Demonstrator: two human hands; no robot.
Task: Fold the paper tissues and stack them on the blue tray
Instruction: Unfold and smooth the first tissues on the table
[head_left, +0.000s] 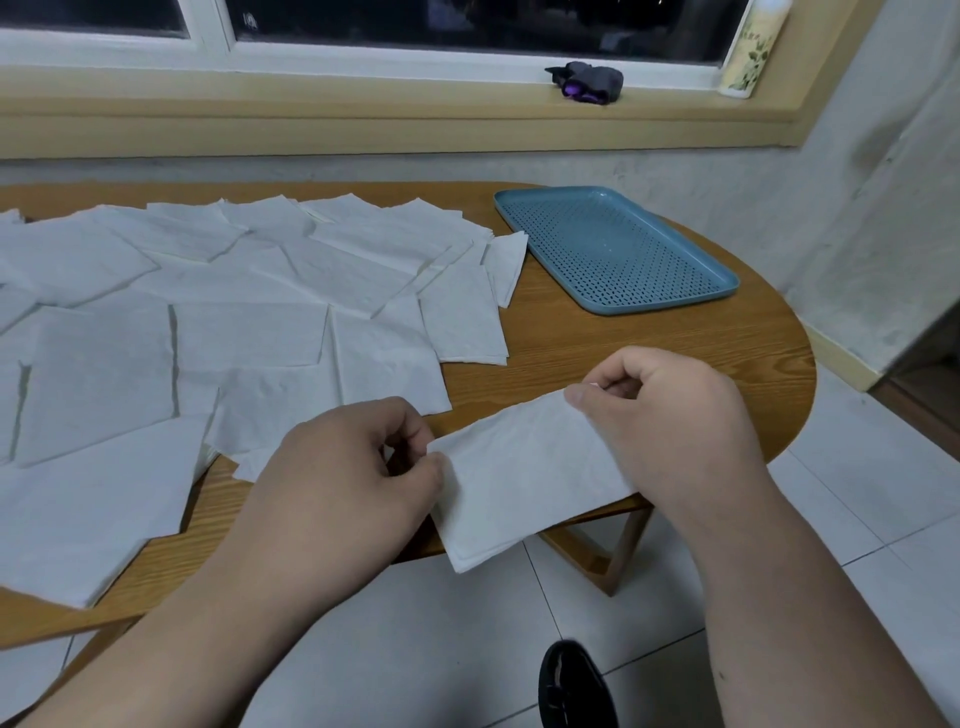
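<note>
A folded tissue (524, 478), a white oblong, is held at the lower centre of the frame with its long axis running from lower left up to upper right, its near edge hanging past the table (649, 353) rim over the floor (857, 519). The left hand (337, 467) pinches its upper left corner between thumb and curled fingers, and the right hand (670, 410) pinches the upper right corner the same way, so the tissue spans the gap between both hands. The blue tray (670, 306) (perforated, with a raised rim) lies in the upper right part of the table, well apart from the hands. Unfolded tissues (208, 312) overlap one another across the left half of the wooden, round-ended table. Behind runs a window sill (363, 109) bearing a dark bundle (587, 83) and a patterned cylinder (753, 52). A black shoe (576, 686) shows on the pale tiles at the bottom.
</note>
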